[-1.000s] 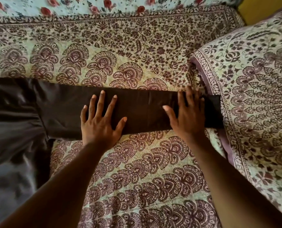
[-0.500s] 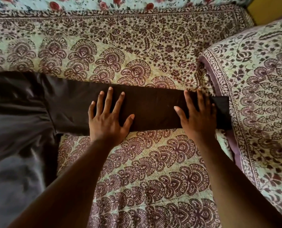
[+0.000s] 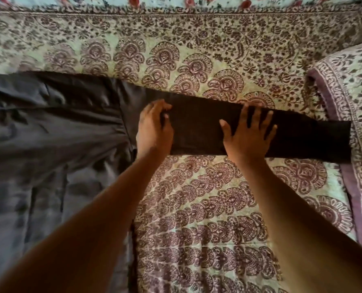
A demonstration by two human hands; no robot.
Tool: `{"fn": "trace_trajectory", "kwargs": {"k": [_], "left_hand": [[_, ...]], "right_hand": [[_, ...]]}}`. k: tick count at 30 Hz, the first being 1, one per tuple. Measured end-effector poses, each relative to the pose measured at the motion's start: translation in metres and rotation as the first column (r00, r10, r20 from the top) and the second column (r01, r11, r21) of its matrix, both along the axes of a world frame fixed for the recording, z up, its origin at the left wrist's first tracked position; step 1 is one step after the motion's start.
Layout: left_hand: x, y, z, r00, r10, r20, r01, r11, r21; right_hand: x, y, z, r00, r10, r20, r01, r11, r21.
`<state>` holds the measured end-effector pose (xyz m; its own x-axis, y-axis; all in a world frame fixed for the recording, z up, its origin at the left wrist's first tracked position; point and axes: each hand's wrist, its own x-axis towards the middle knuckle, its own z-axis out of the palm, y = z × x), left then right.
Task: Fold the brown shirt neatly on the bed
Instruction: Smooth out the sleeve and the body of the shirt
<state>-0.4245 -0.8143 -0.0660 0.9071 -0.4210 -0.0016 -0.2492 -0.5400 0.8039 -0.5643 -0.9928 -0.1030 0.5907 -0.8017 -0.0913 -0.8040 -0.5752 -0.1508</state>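
The brown shirt lay spread on the bed, its body covering the left part of the patterned bedspread and one long sleeve stretched flat to the right across the print. The cuff end of that sleeve reached the edge of a pillow in a matching paisley cover, which sat at the right of the bed; whether the cuff lay on the pillow or merely against it could not be told. The left hand rested on the sleeve close to the shoulder seam, its fingers curled and apparently pinching the upper edge of the cloth, though the blur left the exact hold uncertain. The right hand lay farther along the sleeve, palm down with fingers spread wide, pressing the fabric flat and gripping nothing. Both forearms extended from the lower edge of the view. A second cloth printed with red flowers ran along the far edge. No container was visible.
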Motion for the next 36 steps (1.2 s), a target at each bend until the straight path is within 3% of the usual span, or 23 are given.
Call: {"fn": "trace_trajectory", "kwargs": {"k": [2, 4, 8, 11, 16, 21, 24, 26, 29, 32, 34, 36], "left_hand": [[0.011, 0.041, 0.003, 0.962, -0.004, 0.271, -0.046, 0.983, 0.178], [0.026, 0.081, -0.007, 0.916, -0.046, 0.399, -0.085, 0.948, 0.306], [0.052, 0.130, -0.041, 0.930, -0.081, 0.359, -0.096, 0.888, 0.449], [0.050, 0.138, -0.055, 0.933, -0.137, 0.333, -0.077, 0.828, 0.555], [0.051, 0.137, -0.048, 0.927, -0.190, 0.322, -0.050, 0.792, 0.609], [0.049, 0.135, -0.044, 0.926, -0.224, 0.303, -0.024, 0.768, 0.640], [0.046, 0.128, -0.040, 0.949, -0.201, 0.244, -0.004, 0.764, 0.645], [0.040, 0.113, -0.034, 0.954, -0.175, 0.245, -0.009, 0.797, 0.604], [0.024, 0.073, -0.029, 0.894, -0.342, 0.290, 0.159, 0.846, 0.509], [0.001, 0.024, -0.032, 0.870, -0.451, 0.199, 0.318, 0.822, 0.473], [-0.016, 0.002, -0.038, 0.891, -0.433, 0.132, 0.319, 0.807, 0.496], [-0.026, -0.009, -0.047, 0.885, -0.437, 0.159, 0.279, 0.772, 0.571]], "right_hand": [[0.022, 0.025, 0.005, 0.993, 0.106, 0.041, -0.102, 0.990, -0.098], [0.058, 0.059, 0.008, 0.960, 0.256, 0.114, -0.242, 0.962, -0.127], [0.135, 0.131, 0.002, 0.868, 0.457, 0.196, -0.465, 0.885, -0.005], [0.148, 0.141, -0.013, 0.822, 0.561, 0.095, -0.565, 0.825, 0.012], [0.092, 0.088, -0.014, 0.872, 0.490, 0.013, -0.486, 0.868, -0.105], [0.025, 0.029, -0.004, 0.963, 0.266, -0.044, -0.268, 0.962, -0.048], [0.032, 0.027, -0.003, 0.979, 0.203, -0.029, -0.202, 0.979, 0.042], [0.052, 0.036, -0.001, 0.967, 0.250, 0.044, -0.251, 0.968, 0.017], [0.068, 0.047, -0.002, 0.917, 0.393, 0.075, -0.388, 0.919, -0.065], [0.045, 0.032, -0.011, 0.930, 0.368, 0.020, -0.366, 0.929, -0.057], [0.015, 0.008, -0.014, 0.942, 0.335, 0.018, -0.332, 0.939, -0.088], [-0.018, -0.019, -0.013, 0.942, 0.334, -0.022, -0.335, 0.936, -0.112]]}}
